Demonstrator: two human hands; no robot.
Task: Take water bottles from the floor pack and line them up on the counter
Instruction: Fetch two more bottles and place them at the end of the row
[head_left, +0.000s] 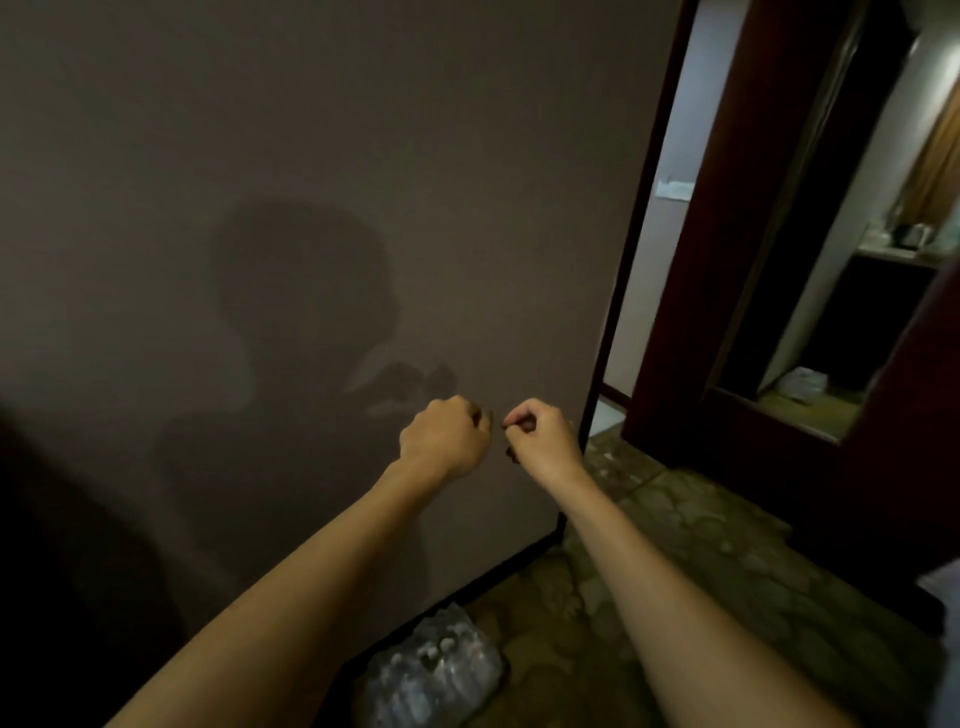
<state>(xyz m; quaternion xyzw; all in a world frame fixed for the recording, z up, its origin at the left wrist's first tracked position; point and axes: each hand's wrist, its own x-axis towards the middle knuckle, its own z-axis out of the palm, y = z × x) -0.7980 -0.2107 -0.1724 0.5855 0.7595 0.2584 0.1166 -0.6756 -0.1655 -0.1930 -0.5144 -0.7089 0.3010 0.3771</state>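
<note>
Both hands (493, 436) above bottle pack (434, 670)

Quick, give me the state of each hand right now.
Left hand: fingers curled, nothing visible in it.
Right hand: fingers curled, thumb and forefinger pinched together; whether they hold anything cannot be told.
</note>
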